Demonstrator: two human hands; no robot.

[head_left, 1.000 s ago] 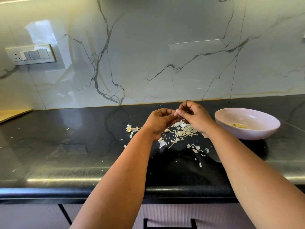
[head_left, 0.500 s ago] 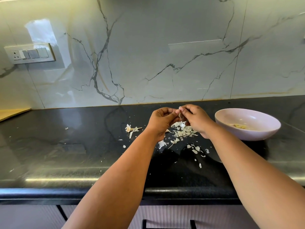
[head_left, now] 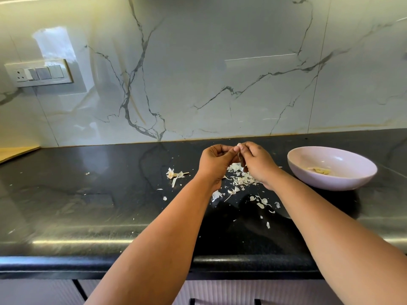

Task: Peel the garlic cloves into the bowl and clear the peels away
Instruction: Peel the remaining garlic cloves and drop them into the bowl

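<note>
Scattered peels [head_left: 241, 180] — black counter [head_left: 88, 205], marble backsplash [head_left: 220, 84]

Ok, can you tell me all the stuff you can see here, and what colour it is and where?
bowl: one, pale lilac, on the counter at the right
peeled garlic: a few pale yellow pieces, inside the bowl
garlic peels: many white scraps, scattered on the counter under and around the hands
garlic stem: one, whitish, on the counter left of the hands
counter: one, glossy black, across the front
wall: white marble with grey veins, behind the counter
switch plate: one, white, on the wall at the left
garlic clove: one, whitish, pinched between both hands, mostly hidden
left hand: one, over the peels
right hand: one, touching the left
</note>
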